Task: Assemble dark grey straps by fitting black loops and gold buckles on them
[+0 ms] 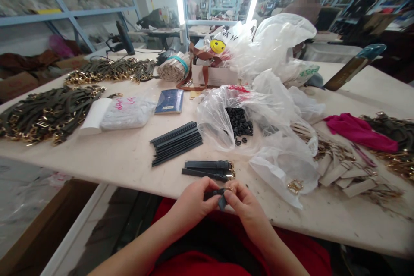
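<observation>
At the table's front edge, a dark strap [221, 202] is pinched between my two hands. My left hand [197, 198] grips one part of it with thumb and fingers. My right hand [242, 200] is closed on its other end, where a bit of gold metal shows; the fingers hide most of that fitting. Just beyond my hands lie a few finished-looking dark straps with gold buckles [207, 170]. Behind them is a stack of plain dark strips [177, 141]. Small black loops [238, 121] spill from an open clear plastic bag [215, 116].
Heaps of buckled dark straps [54, 110] cover the left side. A white packet [126, 112] and blue booklet [169, 101] lie mid-table. Gold buckles [295, 186] rest on plastic at right, near beige straps [352, 172] and a pink cloth [360, 131]. Another person [302, 4] is behind.
</observation>
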The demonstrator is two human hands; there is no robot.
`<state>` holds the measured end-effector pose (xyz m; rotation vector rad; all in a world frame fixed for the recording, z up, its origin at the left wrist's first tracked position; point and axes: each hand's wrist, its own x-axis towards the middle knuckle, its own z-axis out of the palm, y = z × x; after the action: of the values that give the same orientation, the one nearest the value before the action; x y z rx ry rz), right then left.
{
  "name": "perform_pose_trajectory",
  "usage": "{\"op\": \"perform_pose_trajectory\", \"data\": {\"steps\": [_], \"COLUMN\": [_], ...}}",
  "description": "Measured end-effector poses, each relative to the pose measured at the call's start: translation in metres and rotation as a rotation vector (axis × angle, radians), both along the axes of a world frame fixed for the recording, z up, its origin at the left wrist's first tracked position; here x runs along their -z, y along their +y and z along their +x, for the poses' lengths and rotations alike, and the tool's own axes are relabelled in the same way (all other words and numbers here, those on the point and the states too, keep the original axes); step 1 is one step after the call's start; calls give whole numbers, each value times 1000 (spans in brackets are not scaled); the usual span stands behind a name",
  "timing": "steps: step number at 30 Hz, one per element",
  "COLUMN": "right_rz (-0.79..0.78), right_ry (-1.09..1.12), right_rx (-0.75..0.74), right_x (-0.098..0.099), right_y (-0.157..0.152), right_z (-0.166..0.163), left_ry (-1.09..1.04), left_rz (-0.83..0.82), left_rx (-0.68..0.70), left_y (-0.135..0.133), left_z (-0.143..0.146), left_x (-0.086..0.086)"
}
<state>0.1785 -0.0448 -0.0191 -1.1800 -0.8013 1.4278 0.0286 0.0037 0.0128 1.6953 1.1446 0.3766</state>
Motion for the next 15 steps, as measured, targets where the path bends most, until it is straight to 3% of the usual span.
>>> {"op": "perform_pose_trajectory", "data": {"steps": [7, 10, 15], "right_rz": [63, 121, 189], "right_ry": [-611, -733, -721], "right_rx": [213, 84, -181], "right_x": [13, 13, 8], "right_y": [1, -2, -7], "right_z": [5, 8, 15], "left_ry": [-289, -342, -368], "left_rz": [-343, -519, -672], "left_rx": [-34, -88, -114], "left_y": [-3, -2, -2], "left_z": [1, 3, 4], "left_x": [5, 8, 6]}}
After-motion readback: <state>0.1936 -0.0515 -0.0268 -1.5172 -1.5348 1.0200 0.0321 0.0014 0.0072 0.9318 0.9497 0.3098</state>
